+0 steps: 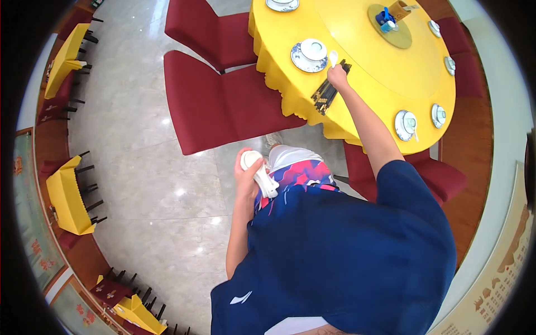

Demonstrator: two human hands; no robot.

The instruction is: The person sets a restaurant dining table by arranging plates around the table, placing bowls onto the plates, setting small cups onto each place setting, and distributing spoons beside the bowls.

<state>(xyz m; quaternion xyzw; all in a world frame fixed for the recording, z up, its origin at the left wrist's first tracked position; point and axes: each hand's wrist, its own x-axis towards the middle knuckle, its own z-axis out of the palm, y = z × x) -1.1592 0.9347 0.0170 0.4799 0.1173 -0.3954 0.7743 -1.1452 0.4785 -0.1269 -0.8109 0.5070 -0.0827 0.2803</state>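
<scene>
My left hand point(245, 177) is closed around a stack of white soup spoons point(266, 182), held low in front of my shorts with the handles pointing toward me. My right hand point(338, 77) reaches over the round table, fingers closed on a single white soup spoon point(334, 57) whose bowl points away from me. Just left of that spoon stands a bowl point(314, 49) on a blue-patterned plate point(301, 65). A bundle of black chopsticks point(325, 98) with gold ends lies on the tablecloth beneath my right hand, which partly hides it.
The round table wears a yellow cloth point(385, 84). Other settings include a plate with bowl and spoon point(403, 132). A turntable carries a round tray point(399, 40) with small containers. Red chairs point(223, 103) stand close around the table. More yellow-covered tables point(70, 195) line the left side.
</scene>
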